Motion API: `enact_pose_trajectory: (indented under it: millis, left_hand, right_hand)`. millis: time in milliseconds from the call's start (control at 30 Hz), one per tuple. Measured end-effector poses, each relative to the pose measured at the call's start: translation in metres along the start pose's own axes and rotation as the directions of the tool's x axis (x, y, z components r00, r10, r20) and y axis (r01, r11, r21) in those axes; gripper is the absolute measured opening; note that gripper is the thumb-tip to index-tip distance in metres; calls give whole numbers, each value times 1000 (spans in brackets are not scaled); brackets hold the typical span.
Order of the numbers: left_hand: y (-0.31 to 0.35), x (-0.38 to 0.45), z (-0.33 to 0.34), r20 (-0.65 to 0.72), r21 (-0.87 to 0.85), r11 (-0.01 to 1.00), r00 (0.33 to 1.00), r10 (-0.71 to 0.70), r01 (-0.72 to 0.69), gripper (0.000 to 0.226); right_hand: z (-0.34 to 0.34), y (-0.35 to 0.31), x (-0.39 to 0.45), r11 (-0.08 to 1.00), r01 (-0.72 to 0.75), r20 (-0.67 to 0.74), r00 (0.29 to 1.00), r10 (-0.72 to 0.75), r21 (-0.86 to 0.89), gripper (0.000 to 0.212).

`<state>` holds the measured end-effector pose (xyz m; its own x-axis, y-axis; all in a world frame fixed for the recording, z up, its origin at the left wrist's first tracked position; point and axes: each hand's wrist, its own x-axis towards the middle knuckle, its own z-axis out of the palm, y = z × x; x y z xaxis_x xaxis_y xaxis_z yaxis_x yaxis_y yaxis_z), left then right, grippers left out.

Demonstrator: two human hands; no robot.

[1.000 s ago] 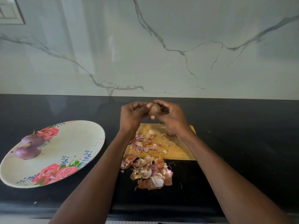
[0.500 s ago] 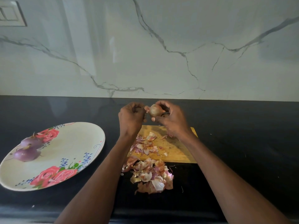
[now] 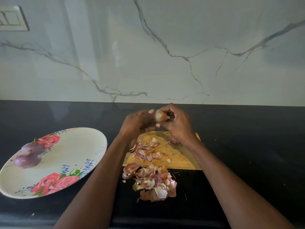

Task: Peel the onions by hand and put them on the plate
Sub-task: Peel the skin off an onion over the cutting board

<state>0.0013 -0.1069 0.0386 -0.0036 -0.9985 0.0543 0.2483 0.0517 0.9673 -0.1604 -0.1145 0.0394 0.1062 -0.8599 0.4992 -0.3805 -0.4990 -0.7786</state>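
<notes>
Both hands, left hand and right hand, gripped one onion above cutting board; two peeled onions on plate.

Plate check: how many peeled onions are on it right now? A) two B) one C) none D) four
A: two purple peeled onions lie side by side near the left rim of the floral plate; a third onion is in the hands.

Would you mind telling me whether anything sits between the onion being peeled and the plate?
Nothing visible: the onion is held above the cutting board, and only bare black counter separates it from the plate.
</notes>
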Motion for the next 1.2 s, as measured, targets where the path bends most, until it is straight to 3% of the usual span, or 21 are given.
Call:
enact_pose_trajectory:
  millis: [67, 167, 233, 333, 600, 767, 967, 1200]
  left_hand:
    - [1, -4, 3, 122, -66, 996, 991, -50, 58, 31]
    - [3, -3, 3, 143, -161, 986, 990, -19, 42, 37]
    - [4, -4, 3, 112, -237, 971, 994, 7, 20, 45]
    - [2, -2, 4, 76, -274, 962, 996, 37, -15, 51]
    - [-3, -1, 8, 110, -78, 991, 987, 116, -108, 38]
    - [-5, 1, 9, 85, 86, 976, 978, 192, -199, 49]
    - [1, 0, 8, 154, -115, 993, 987, 36, -18, 41]
    - [-2, -1, 10, 143, -31, 999, 989, 30, -26, 24]
  right_hand:
    - [2, 1, -2, 999, 31, 46, 998, -32, 16, 44]
    - [6, 0, -1, 996, 29, 62, 998, -34, 85, 53]
    - [4, -4, -1, 977, -79, 29, 997, 75, 198, 56]
    - [0, -8, 2, 893, -222, -15, 969, 247, 391, 39]
    - [0, -8, 1, 834, -270, 17, 954, 299, 481, 29]
    - [-7, -13, 4, 801, -283, 19, 947, 321, 528, 26]
    - [-5, -17, 2, 846, -304, 23, 945, 327, 437, 30]
    - [2, -14, -1, 960, -221, -53, 971, 233, 170, 17]
